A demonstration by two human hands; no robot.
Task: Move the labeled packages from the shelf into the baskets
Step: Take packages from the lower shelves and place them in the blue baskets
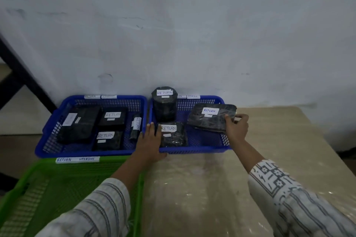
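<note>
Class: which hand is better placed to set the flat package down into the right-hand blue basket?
Right. The right hand already grips the flat package over the right blue basket; the left hand rests on its rim.

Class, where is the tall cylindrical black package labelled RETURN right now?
In the head view, the cylindrical package stands upright in the back left corner of the right blue basket, behind a flat RETURN package.

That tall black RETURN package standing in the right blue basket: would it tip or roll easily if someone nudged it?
The tall package looks roughly cylindrical and stands on end, so a sideways nudge might topple it, and once down it could roll. Its glossy black wrap suggests a fairly slippery surface. The right blue basket and the small package in front would probably stop it travelling far.
</note>
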